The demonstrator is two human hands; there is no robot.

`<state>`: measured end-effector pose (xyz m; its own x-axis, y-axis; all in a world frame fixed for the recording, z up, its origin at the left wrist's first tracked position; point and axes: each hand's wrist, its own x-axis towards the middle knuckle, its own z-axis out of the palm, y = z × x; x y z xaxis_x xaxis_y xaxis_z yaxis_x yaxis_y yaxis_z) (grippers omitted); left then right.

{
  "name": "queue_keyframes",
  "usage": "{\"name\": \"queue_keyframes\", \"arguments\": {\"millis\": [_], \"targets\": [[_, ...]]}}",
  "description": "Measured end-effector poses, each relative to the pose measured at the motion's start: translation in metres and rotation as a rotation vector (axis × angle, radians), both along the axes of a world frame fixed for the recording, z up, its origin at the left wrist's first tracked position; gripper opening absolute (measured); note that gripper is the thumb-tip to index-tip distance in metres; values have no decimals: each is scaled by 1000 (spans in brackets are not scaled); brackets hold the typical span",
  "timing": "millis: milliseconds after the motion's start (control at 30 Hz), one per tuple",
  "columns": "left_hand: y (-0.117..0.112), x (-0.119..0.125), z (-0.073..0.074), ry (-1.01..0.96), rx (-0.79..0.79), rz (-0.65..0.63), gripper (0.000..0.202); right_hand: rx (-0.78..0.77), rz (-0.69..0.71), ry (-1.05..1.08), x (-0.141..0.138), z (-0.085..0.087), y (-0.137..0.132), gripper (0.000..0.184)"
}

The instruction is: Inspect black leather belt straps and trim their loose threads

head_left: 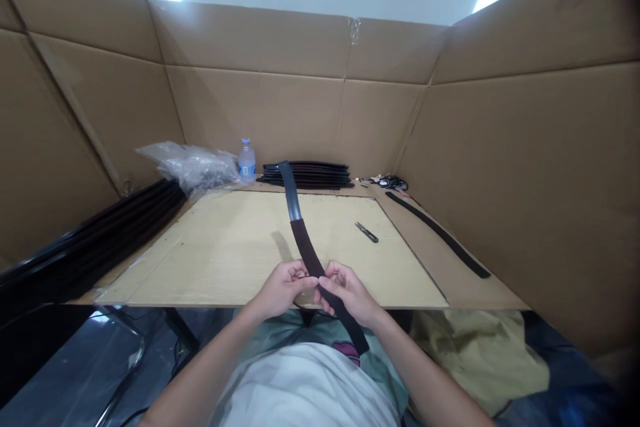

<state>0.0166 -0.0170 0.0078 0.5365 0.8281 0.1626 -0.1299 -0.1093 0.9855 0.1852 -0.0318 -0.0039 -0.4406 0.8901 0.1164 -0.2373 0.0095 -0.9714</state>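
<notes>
A long curved strip slants from the middle of the table down past its front edge. Its far part is shiny and dark grey; the nearer part is matte dark brown to black, like a sleeve around it. My left hand pinches the matte part from the left, thumb on top. From the right, my right hand grips the same part, and the two thumbs meet on it. The strip's near end hangs over my lap. Small thread snips lie on the board to the right of the strip.
A pale board covers the table. Behind it stand a stack of dark strips, a water bottle and clear plastic bags. More dark strips lie left, one black strip right. Cardboard walls surround the table.
</notes>
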Motion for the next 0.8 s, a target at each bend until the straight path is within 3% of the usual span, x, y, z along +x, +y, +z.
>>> {"name": "queue_keyframes", "arguments": {"millis": [233, 467, 800], "targets": [[0, 0, 1, -33, 17, -24, 19, -53, -51, 6, -2, 3, 0, 29], [0, -2, -1, 52, 34, 20, 23, -54, -41, 61, -2, 1, -1, 26], [0, 0, -3, -8, 22, -45, 16, -62, -42, 77, -2, -1, -1, 23]]}}
